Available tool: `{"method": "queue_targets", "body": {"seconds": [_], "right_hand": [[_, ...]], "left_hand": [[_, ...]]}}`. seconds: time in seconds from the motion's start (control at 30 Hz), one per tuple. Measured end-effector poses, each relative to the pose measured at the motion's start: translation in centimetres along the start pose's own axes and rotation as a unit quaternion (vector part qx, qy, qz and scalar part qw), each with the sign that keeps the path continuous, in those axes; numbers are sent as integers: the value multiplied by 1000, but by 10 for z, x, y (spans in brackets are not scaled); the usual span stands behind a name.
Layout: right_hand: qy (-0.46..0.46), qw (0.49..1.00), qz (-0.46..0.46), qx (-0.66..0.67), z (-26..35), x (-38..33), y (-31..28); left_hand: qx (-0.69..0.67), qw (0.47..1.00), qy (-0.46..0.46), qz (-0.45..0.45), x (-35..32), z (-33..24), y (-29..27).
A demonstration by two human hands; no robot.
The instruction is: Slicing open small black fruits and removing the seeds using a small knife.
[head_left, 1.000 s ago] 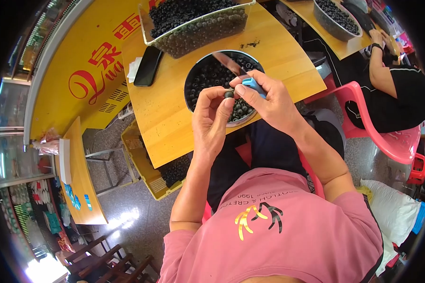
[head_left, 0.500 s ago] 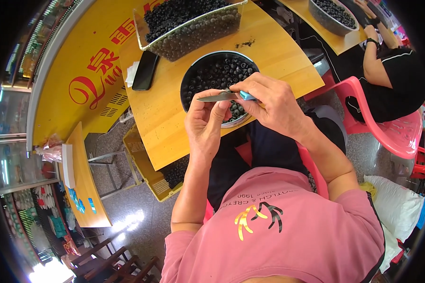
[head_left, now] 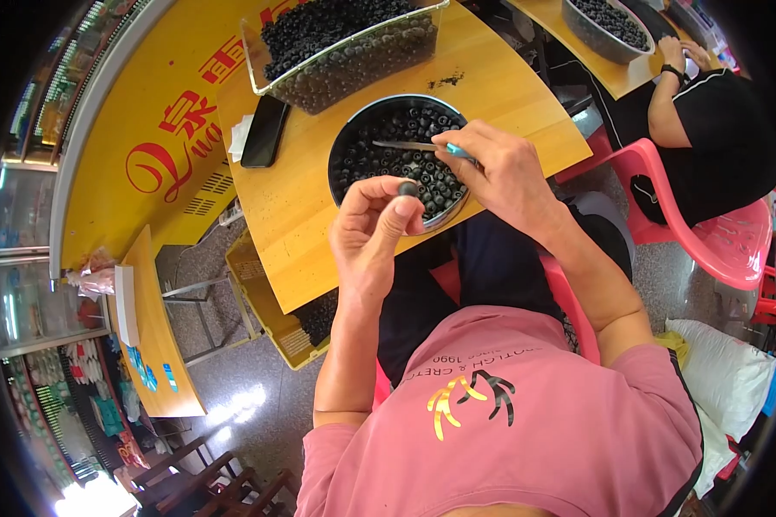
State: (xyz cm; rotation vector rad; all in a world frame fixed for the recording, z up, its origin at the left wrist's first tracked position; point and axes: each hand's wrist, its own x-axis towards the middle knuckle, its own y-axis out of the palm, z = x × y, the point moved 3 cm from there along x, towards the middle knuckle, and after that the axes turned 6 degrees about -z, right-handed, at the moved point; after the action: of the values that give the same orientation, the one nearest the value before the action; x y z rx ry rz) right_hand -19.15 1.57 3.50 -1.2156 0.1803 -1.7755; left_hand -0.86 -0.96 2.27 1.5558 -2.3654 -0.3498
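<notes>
Since half a second ago the two hands have parted: the left hand (head_left: 372,234) has drawn back toward the near table edge, and the right hand (head_left: 502,172) now reaches over the round metal bowl (head_left: 347,138).

Left thumb and forefinger pinch one small dark round fruit (head_left: 407,187), held up just at the bowl's near rim. It looks light, smooth and firm but easy to crush or drop, so a gentle fingertip pinch around its middle seems the sound hold. The right grip is closed on a thin metal tool with a blue handle (head_left: 422,147), its blade lying over the bowl toward the left.

The bowl sits on the wooden table (head_left: 310,233) and is filled with the same dark fruits. Farther off, a clear rectangular tub (head_left: 345,47) is heaped with more of them. A dark phone (head_left: 265,131) lies left of the bowl. At the far right, another person's table carries a second filled bowl (head_left: 608,30).
</notes>
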Motion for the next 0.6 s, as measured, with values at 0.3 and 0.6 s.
{"method": "queue_targets", "body": {"seconds": [0.3,0.6], "right_hand": [[99,990,5,98,-4,-2,-8],[151,981,23,118,-6,-8,-16]], "left_hand": [[-162,981,-90,-63,39,3,-34],[636,757,32,149,72,22,-17]]}}
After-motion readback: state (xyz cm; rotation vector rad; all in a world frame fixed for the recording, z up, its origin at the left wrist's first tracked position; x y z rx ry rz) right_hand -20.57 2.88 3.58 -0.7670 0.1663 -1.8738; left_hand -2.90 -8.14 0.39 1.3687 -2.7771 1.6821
